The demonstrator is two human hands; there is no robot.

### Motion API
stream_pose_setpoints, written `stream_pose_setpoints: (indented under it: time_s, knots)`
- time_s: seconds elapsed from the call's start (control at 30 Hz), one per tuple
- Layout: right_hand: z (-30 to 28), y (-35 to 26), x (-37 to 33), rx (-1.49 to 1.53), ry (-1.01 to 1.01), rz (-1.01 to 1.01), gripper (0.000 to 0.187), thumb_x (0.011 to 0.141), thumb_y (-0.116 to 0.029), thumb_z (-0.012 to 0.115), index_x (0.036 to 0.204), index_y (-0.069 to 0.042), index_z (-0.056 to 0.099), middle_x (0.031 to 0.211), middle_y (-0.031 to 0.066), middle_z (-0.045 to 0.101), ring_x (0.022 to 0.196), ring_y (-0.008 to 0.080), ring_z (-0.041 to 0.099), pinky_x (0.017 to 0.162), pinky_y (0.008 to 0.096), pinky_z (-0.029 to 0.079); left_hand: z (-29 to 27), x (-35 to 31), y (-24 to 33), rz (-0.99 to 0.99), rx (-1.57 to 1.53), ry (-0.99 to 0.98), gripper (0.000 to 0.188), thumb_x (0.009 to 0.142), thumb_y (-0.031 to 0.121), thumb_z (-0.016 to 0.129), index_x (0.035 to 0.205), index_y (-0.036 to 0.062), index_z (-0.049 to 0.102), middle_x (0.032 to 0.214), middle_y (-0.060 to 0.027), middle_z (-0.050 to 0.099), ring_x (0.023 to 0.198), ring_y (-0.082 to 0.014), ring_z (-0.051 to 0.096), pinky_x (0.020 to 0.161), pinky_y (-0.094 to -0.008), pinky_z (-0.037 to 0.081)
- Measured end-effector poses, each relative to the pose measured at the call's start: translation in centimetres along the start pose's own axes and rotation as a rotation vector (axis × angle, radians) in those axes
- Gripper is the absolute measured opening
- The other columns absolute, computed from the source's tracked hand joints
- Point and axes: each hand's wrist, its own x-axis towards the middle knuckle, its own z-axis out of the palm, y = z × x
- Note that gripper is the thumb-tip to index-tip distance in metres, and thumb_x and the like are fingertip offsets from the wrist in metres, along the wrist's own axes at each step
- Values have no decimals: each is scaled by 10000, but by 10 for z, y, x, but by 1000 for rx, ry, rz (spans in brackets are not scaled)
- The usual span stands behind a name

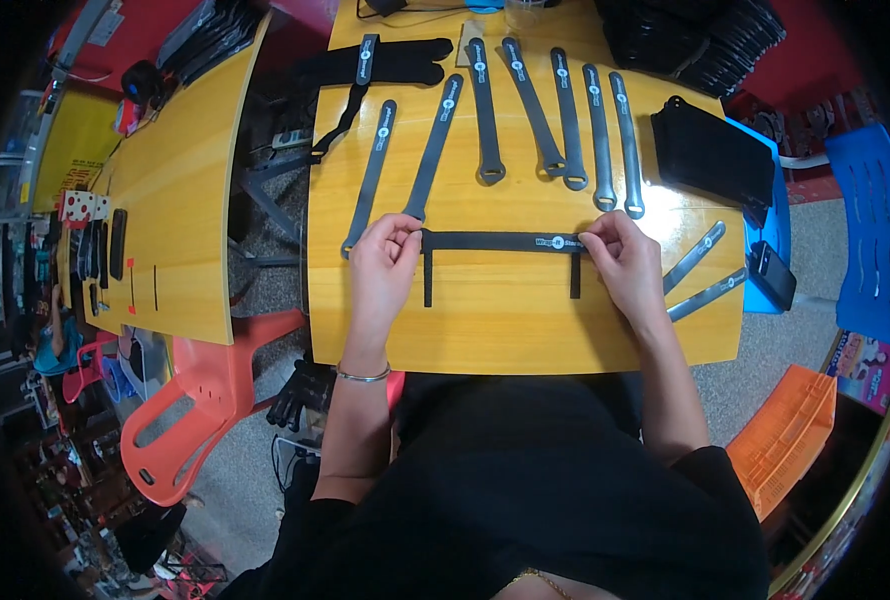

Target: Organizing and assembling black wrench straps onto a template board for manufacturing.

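Note:
A black hook-and-loop strap (pixel 485 241) with a pale printed mark stretches level across the yellow table near its front. My left hand (pixel 387 262) pinches the strap's left end, and my right hand (pixel 625 262) pinches its right end beside the printed mark. Two short thin black strips (pixel 428 280) lie below it, one near each end, pointing toward me. Beyond my hands several grey straps (pixel 487 120) with slotted ends are spread in a fanned row. Two more grey straps (pixel 698 255) lie just right of my right hand.
A black stack (pixel 715 155) sits at the table's right, near a blue tray (pixel 765 290) with a dark phone-like device. Black straps (pixel 405 62) lie far left. A red chair (pixel 200 420) and second table (pixel 180 210) stand left; an orange crate (pixel 785 440) is on the right floor.

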Motion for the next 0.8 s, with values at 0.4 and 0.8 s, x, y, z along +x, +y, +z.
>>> stream_pose_setpoints:
  time_s: [0.4, 0.8]
  knots:
    - [2, 1, 0, -47, 22, -23, 108, 811, -77, 664, 833, -5, 586, 698, 88, 632, 624, 135, 623, 559, 239, 490, 1, 0, 0, -10, 41, 34, 93, 806, -49, 594, 894, -22, 606, 739, -19, 527, 532, -23, 436, 479, -173, 350]
    - [13, 10, -3, -223, 149, -178, 127, 779, -60, 674, 805, -17, 558, 743, 114, 599, 636, 233, 607, 573, 314, 490, 6, -1, 4, 108, 213, 93, 101, 779, -41, 620, 875, -8, 619, 721, -49, 540, 512, -72, 454, 491, -211, 389]
